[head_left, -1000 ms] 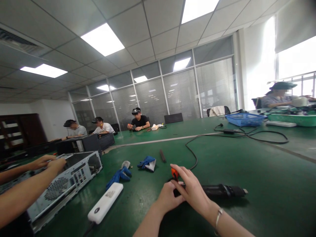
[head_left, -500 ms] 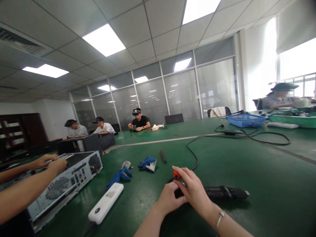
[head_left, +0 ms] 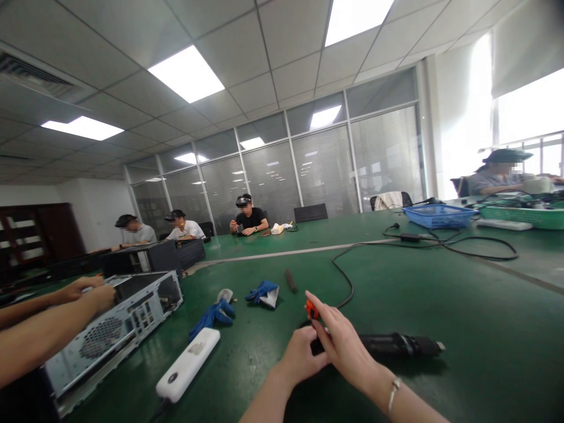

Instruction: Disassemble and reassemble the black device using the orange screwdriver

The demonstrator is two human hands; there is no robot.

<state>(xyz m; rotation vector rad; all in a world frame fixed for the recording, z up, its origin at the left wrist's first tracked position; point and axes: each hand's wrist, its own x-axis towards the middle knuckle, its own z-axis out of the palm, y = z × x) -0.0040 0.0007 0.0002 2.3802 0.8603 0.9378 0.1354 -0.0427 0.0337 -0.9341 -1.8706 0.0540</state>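
Note:
My left hand (head_left: 299, 355) is curled around the near end of a long black device (head_left: 396, 345) that lies on the green table (head_left: 462, 329). My right hand (head_left: 341, 346) rests over the same end, fingers bent, and pinches a small orange-red part (head_left: 311, 309) at its fingertips. The device stretches out to the right, ending in a small plug-like tip. A black cable (head_left: 348, 282) runs from near my hands towards the back of the table.
At left, another person's hands (head_left: 86, 294) work on an open computer case (head_left: 118, 323). A white power strip (head_left: 188, 364), two blue gloves (head_left: 238, 299) and a dark stick (head_left: 290, 279) lie nearby. A blue basket (head_left: 438, 214), a green tray and seated people are further off.
My hands stay on the black device; the right fingers shifted slightly on the orange part. The view tilted a little.

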